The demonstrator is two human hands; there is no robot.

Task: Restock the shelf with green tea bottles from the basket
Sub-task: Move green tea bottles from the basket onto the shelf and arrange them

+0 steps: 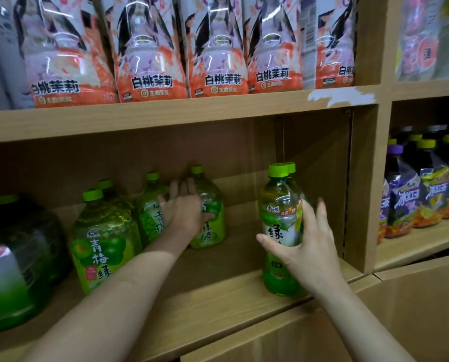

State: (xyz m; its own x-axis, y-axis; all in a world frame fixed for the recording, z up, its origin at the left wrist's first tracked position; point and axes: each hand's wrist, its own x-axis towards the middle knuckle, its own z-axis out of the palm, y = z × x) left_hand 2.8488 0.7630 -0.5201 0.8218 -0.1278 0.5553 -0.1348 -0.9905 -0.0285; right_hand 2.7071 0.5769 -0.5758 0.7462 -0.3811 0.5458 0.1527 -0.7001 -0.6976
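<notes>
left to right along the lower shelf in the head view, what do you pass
large dark green bottle, plum green tea bottle, left hand, green tea bottle, right hand, wooden divider, iced tea bottles

at twelve o'clock the peach-coloured bottles [150,61] each read 白桃茉莉; the smaller line beneath is too blurred to read. at eight o'clock the plum tea bottle [102,244] reads 青梅绿. at four o'clock the green tea bottle [280,231] shows 康师傅 and 绿. the centre bottle [210,228] reads 绿茶. at three o'clock the dark bottles [406,202] read 冰红.

Head-worn view, close, facing shelf [218,296]
</notes>
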